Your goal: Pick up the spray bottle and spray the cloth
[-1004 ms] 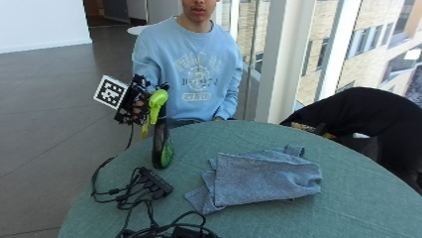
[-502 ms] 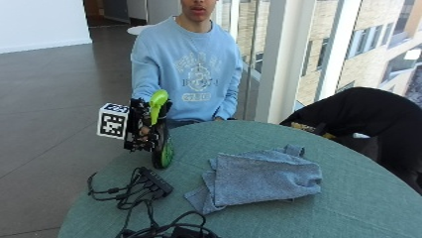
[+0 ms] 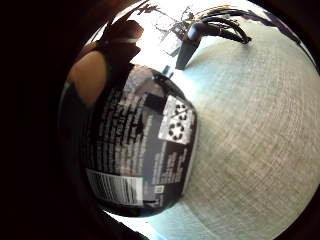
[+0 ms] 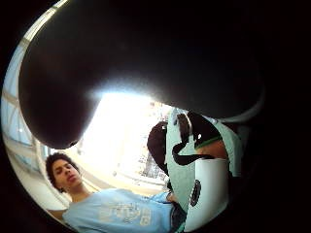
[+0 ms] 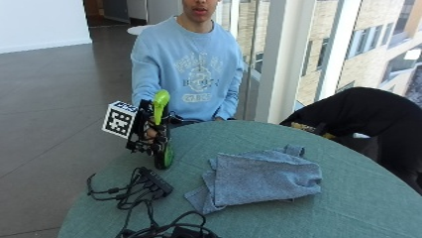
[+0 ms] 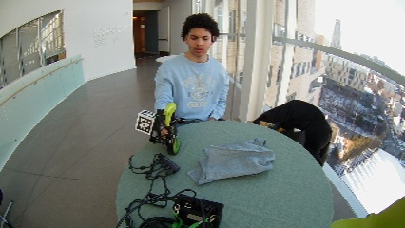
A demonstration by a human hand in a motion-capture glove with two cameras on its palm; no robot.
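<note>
The spray bottle (image 5: 163,148), with a dark body and a lime green head, stands upright on the round green table (image 5: 342,208) near its left edge. My gloved right hand (image 5: 149,133) grips it just below the head, fingers curled round the neck. The bottle's black printed label (image 3: 140,160) fills much of the little finger side palm view, with the table's weave (image 3: 250,125) beside it. The grey cloth (image 5: 264,177) lies crumpled at the table's middle, a short way right of the bottle. In the wide view the bottle (image 6: 171,138) and cloth (image 6: 235,161) sit the same way.
A black cable hub with several cords (image 5: 153,182) lies on the table just in front of the bottle, also seen as the hub (image 3: 187,47). More cables and a black box (image 6: 197,211) sit at the near edge. A dark coat (image 5: 369,111) hangs beyond the far right rim.
My hand has come down from beside the bottle's green head to its neck and closed round it. The bottle and the cloth have stayed where they were.
</note>
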